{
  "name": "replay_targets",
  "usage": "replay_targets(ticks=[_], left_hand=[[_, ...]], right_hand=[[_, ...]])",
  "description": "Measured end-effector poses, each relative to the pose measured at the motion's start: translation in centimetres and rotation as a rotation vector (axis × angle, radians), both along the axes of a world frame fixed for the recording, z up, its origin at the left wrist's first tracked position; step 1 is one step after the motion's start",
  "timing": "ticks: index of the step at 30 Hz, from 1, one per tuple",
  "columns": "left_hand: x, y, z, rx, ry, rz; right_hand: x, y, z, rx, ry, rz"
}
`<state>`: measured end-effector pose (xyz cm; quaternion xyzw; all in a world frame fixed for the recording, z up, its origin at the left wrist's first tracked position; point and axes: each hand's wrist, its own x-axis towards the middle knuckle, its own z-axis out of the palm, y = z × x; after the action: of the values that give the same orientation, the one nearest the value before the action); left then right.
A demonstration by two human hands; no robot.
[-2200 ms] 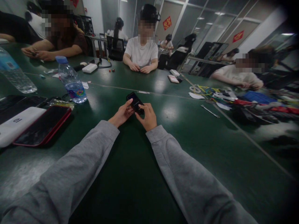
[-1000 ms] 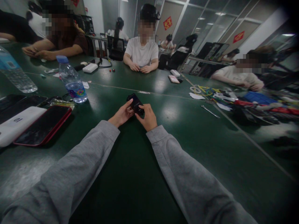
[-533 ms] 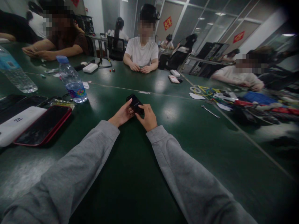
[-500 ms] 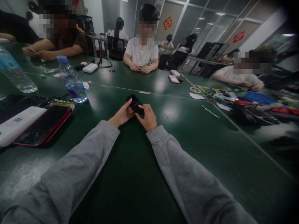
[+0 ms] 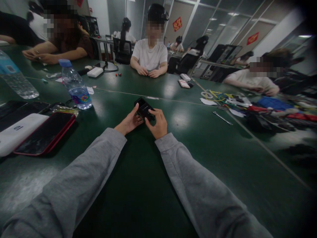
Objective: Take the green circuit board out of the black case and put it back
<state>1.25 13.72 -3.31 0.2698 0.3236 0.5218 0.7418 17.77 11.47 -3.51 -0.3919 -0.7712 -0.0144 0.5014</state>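
A small black box-shaped device [image 5: 144,107] is held tilted just above the green table, or resting on it; I cannot tell which. Faint light markings show on its upper face, too small to read. My left hand [image 5: 131,120] grips its left side, thumb along the near edge and fingers underneath. At the right end, my right hand [image 5: 158,124] has its thumb and fingertips on the device, with the fingers bent over the top. The device's underside and part of its right end are hidden by my hands.
Left of me are a water bottle [image 5: 76,87], a larger bottle [image 5: 18,79], a red-edged phone [image 5: 46,132] and a white power bank [image 5: 21,132]. A wrench [image 5: 222,118] and tangled cables [image 5: 218,96] lie to the right. A person [image 5: 150,54] sits opposite.
My right hand's fingers have lifted and shifted slightly on the device, showing more of its upper face. My left hand keeps nearly the same hold.
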Motion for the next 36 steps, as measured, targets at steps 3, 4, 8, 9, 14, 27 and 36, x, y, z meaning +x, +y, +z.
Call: replay_targets(ticks=[3, 4, 8, 9, 14, 27, 36], left_hand=[[0.0, 0.0, 0.0, -0.001, 0.002, 0.004], [0.0, 0.0, 0.0, 0.004, 0.010, 0.000], [-0.1, 0.0, 0.1, 0.018, 0.033, -0.024], [-0.1, 0.0, 0.1, 0.008, 0.032, -0.022], [0.0, -0.1, 0.6, -0.047, -0.015, -0.005], [-0.2, -0.5, 0.8, -0.035, -0.048, -0.016], [-0.1, -0.4, 1.1, -0.090, -0.088, -0.014]], right_hand=[[0.0, 0.0, 0.0, 0.009, 0.011, 0.000], [0.0, 0.0, 0.0, 0.001, 0.013, -0.001], [0.0, -0.1, 0.2, 0.013, 0.037, 0.002], [0.0, -0.1, 0.3, 0.033, 0.043, -0.005], [0.4, 0.3, 0.5, 0.135, 0.097, -0.078], [3.0, 3.6, -1.9, -0.158, 0.394, -0.236], [2.6, 3.0, -1.2, -0.307, 0.321, -0.237]])
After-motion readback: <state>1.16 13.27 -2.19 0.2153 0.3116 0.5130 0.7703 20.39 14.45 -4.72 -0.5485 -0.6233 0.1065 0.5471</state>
